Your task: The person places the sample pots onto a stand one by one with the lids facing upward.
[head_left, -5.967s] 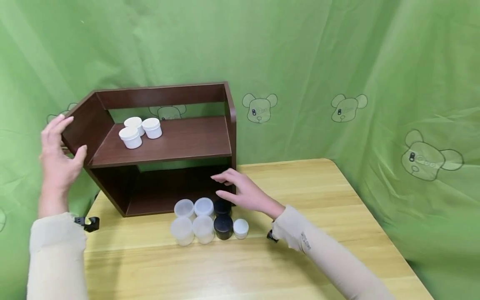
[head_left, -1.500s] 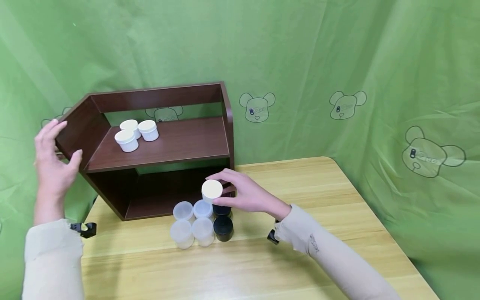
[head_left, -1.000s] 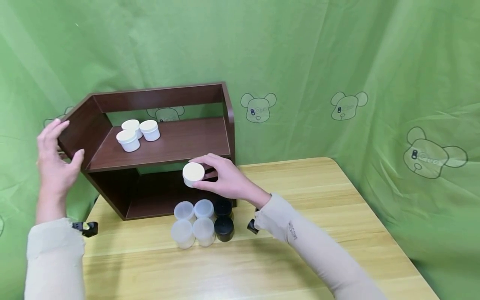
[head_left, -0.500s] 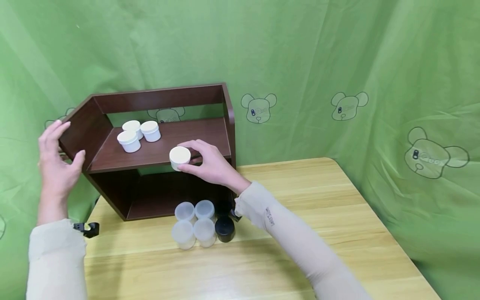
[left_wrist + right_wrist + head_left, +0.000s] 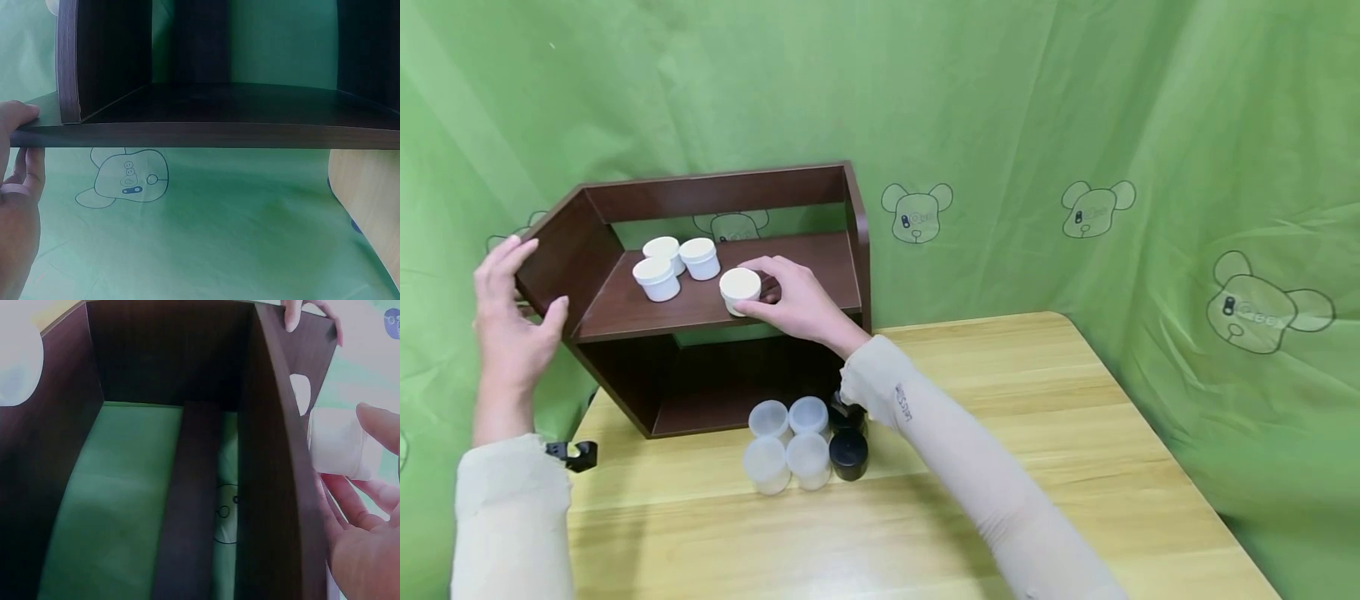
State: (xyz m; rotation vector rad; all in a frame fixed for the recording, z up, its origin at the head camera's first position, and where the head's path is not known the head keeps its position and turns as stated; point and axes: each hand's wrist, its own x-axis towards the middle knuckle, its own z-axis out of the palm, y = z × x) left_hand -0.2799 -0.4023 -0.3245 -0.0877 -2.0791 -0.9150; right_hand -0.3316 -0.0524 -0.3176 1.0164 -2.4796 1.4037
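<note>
My right hand (image 5: 797, 302) pinches a small white lidded jar (image 5: 740, 285) between thumb and fingers, at the front edge of the upper board of a dark brown two-tier desk shelf (image 5: 797, 262). In the right wrist view the jar (image 5: 336, 444) is upright against the board's edge; whether it rests on the board I cannot tell. Three like white jars (image 5: 657, 279) stand grouped on that board, to its left. My left hand (image 5: 512, 342) grips the shelf's left side panel, thumb on one face and fingers on the other, as the left wrist view shows.
On the wooden table (image 5: 1000, 400), before the shelf, stand several translucent tubs (image 5: 766, 465) in two rows. Black jars (image 5: 848, 454) stand at their right, the rear one partly hidden by my right cuff. A green curtain (image 5: 985, 100) hangs behind and around the table.
My right hand has taken the white jar from beside the black jars, lifted it, and carried it left and up to the upper board. The left hand stays on the panel.
</note>
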